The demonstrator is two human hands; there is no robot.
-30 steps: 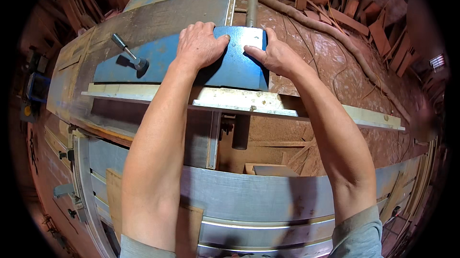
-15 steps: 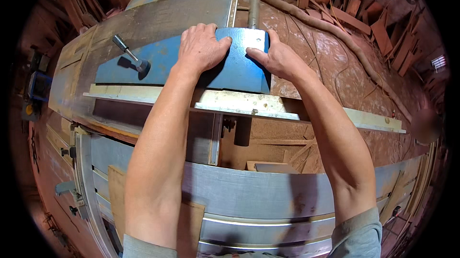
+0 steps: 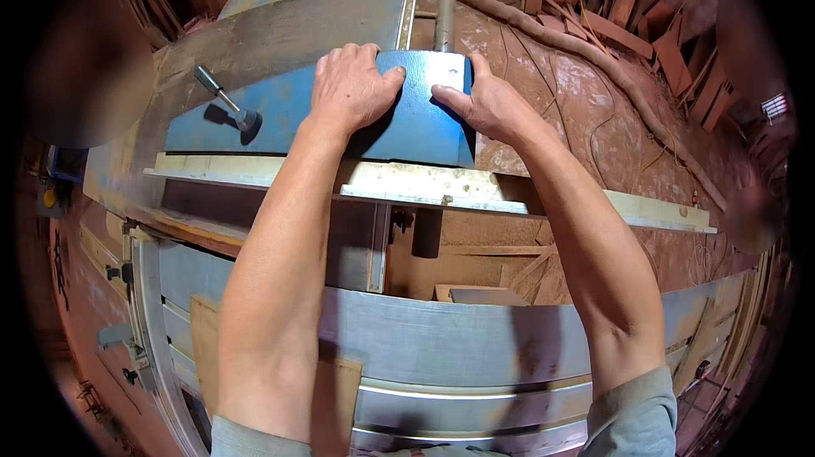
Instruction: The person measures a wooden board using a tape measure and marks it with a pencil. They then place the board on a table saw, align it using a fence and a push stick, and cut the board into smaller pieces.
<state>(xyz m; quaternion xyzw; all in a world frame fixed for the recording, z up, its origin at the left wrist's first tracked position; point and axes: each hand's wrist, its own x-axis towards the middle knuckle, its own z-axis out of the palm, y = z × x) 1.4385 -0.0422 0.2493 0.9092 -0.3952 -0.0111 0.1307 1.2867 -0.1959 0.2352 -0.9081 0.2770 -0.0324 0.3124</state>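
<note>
A blue metal rip fence body [image 3: 418, 109] with worn paint lies across the saw table, tapering toward the left. My left hand [image 3: 352, 88] is closed over its far edge, with the thumb on the top face and the fingertips hidden behind it. At the right end, my right hand [image 3: 491, 105] grips the corner, thumb on top and fingers round the side. A lever handle [image 3: 222, 94] with a dark grip sticks up from the left part of the blue body. Along the near side runs a long pale fence rail [image 3: 407, 179], passing beneath both forearms.
A grey sliding table [image 3: 458, 330] spans the near side. The worn cast saw table [image 3: 280, 28] extends far left. A round metal bar [image 3: 446, 7] runs away behind the fence. A thick hose [image 3: 577, 41] crosses the dusty floor; wood offcuts [image 3: 671, 58] lean at far right.
</note>
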